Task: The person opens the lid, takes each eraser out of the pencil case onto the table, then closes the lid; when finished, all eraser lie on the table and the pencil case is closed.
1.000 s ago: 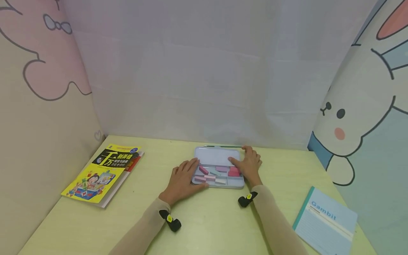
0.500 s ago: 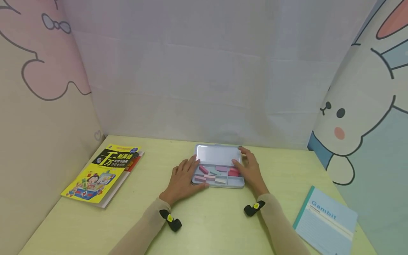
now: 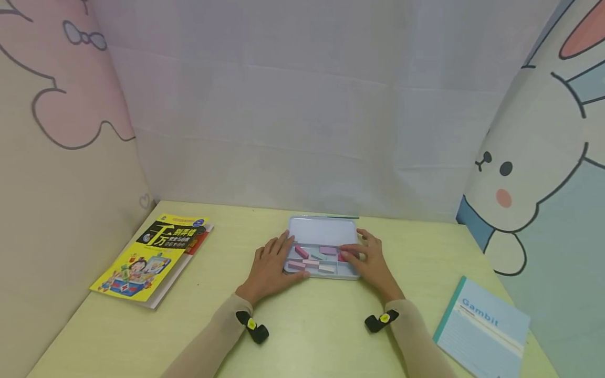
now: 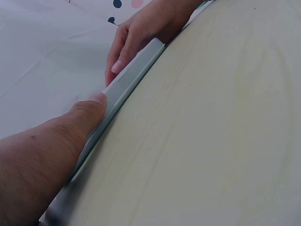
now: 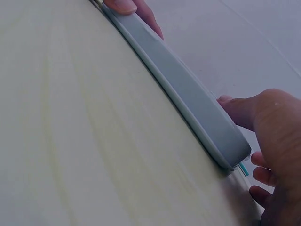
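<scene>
We are resting our left hand (image 3: 269,268) along the left side of a case (image 3: 348,270), fingers spread, thumb lying on its near edge. Our right hand (image 3: 373,265) is hovering at the other end, thumb and forefinger bending over a red block (image 3: 341,258) — whether they are pinching it, we cannot tell. The hands are lying apart, the case sitting between them on the table (image 3: 312,325), its lid (image 3: 323,231) leaning back — lilac and pink blocks (image 3: 328,251) are lying inside.
</scene>
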A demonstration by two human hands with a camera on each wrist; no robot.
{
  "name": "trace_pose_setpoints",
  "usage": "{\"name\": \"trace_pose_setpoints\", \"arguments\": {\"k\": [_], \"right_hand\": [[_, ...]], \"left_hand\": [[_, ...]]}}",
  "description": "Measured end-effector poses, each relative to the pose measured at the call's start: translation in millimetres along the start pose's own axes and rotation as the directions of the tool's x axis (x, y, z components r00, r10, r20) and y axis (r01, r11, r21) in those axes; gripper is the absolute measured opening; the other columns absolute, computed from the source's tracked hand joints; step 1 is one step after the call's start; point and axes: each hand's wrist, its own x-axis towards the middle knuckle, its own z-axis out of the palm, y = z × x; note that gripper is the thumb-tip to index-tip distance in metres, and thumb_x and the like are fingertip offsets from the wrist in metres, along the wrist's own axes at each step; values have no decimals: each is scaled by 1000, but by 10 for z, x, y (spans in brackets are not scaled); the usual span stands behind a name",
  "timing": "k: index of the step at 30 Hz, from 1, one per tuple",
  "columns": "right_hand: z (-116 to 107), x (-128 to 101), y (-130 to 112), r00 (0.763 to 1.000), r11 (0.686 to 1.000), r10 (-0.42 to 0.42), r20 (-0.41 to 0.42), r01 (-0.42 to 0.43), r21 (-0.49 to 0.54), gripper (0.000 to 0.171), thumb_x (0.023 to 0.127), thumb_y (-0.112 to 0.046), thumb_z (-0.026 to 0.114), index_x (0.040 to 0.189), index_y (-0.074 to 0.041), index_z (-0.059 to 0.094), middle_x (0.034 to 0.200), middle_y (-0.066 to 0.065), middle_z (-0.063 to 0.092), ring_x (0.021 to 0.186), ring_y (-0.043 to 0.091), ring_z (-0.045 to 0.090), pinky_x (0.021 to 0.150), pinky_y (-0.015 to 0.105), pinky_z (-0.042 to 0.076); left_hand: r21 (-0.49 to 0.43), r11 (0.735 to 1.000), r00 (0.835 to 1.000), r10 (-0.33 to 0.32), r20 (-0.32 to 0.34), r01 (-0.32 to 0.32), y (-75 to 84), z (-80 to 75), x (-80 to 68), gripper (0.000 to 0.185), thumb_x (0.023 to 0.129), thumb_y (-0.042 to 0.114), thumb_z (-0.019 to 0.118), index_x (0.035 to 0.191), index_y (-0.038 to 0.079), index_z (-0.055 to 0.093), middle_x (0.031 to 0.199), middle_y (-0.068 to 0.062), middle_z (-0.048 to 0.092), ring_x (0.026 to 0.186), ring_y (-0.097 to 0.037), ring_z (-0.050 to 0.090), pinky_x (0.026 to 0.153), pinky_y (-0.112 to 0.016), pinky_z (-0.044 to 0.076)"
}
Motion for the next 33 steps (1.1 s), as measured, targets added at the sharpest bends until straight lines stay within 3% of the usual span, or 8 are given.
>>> {"name": "trace_pose_setpoints", "arguments": {"k": [5,16,21,27,33], "right_hand": [[19,-55,7,999,999,46,0,-46,9,23,97,-39,81,115,-27,86,173,15,37,159,43,24,124,76,23],[18,-51,-55,997,998,-43,-62,46,52,14,91,-23,86,105,-20,86,164,22,45,148,48,33,117,74,27],[43,-51,-50,996,999,-36,-77,38,26,9,92,-22,85,101,-20,85,159,20,50,147,45,34,119,72,29],[58,-58,-52,985,992,-124,-121,119,-41,8,91,-23,86,98,-20,82,152,21,54,142,46,37,114,71,33],[41,-66,-77,989,989,-139,-49,136,-55,10,95,-29,81,104,-26,85,157,19,51,143,45,36,113,69,30]], "left_hand": [[7,1000,1000,4,0,-4,-7,2,-14,107,90,78,66,172,19,28,183,-4,19,163,-41,29,124,-66,29],[22,1000,1000,-4,19,3,-17,-2,0,108,91,80,63,173,21,23,183,-3,15,164,-41,27,125,-66,28],[19,1000,1000,-2,10,2,-20,14,3,108,91,80,63,173,21,24,183,-3,16,164,-40,28,125,-66,28],[19,1000,1000,1,6,-1,-22,28,3,108,91,80,63,173,21,25,183,-3,16,164,-40,27,125,-66,28],[31,1000,1000,-1,11,1,-32,43,19,109,91,81,61,173,22,22,184,-2,14,164,-40,27,125,-65,28]]}}
